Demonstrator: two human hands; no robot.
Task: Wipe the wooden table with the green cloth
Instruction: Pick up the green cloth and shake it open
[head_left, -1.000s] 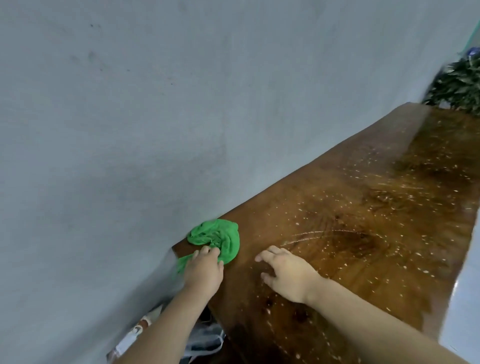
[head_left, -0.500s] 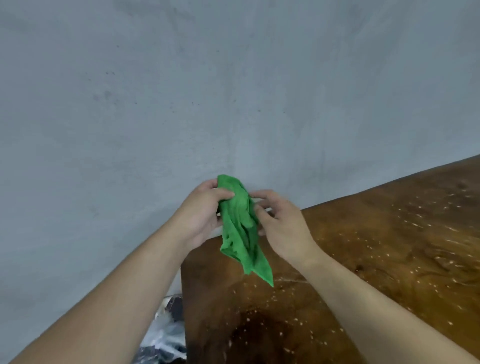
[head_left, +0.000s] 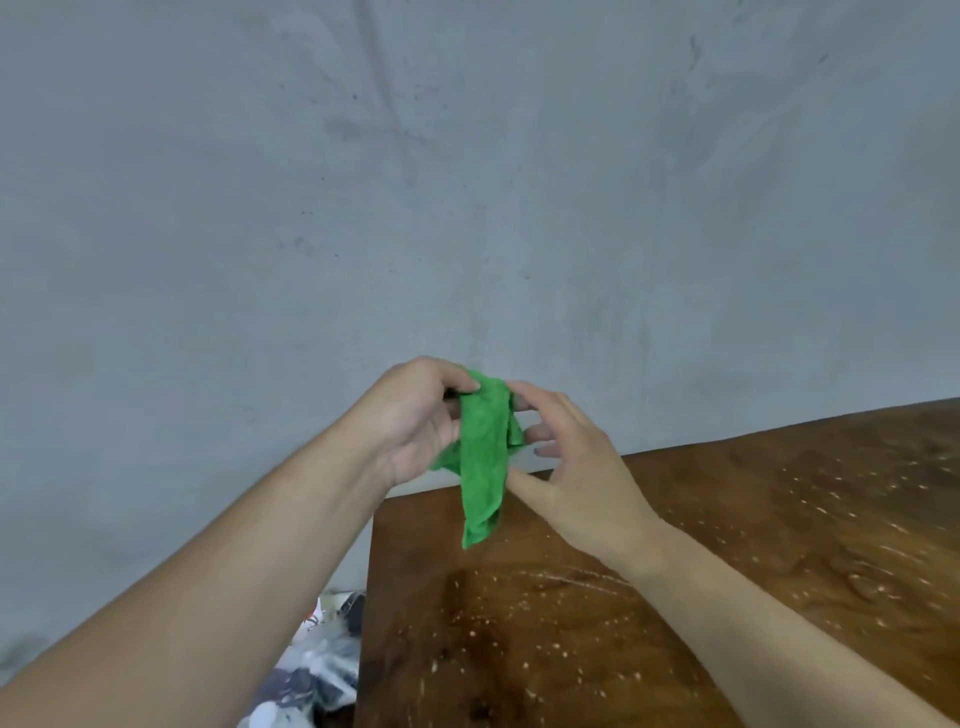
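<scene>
We hold the crumpled green microfibre cloth up in the air between both hands, above the near left corner of the dark brown wooden desk and clear of its surface. Our left hand pinches the top of the cloth, thumb pressed against the upper fold with the fingers curled behind it, so this hand is closed on the fabric. Our right hand sits just beside the cloth on its other side; its fingers are bent and spread, the tips touching or nearly touching the cloth's right edge, and the thumb lies against the lower part of the hanging strip. We cannot tell whether the right hand truly grips the cloth or only rests against it. The cloth hangs down in a long narrow fold, its lower end dangling free over the desk.

The desk top is glossy and scattered with small pale specks and a few faint curved streaks. Behind it rises a plain grey plastered wall. Below the desk's left edge we see a blurred heap of black and white plastic bags.
</scene>
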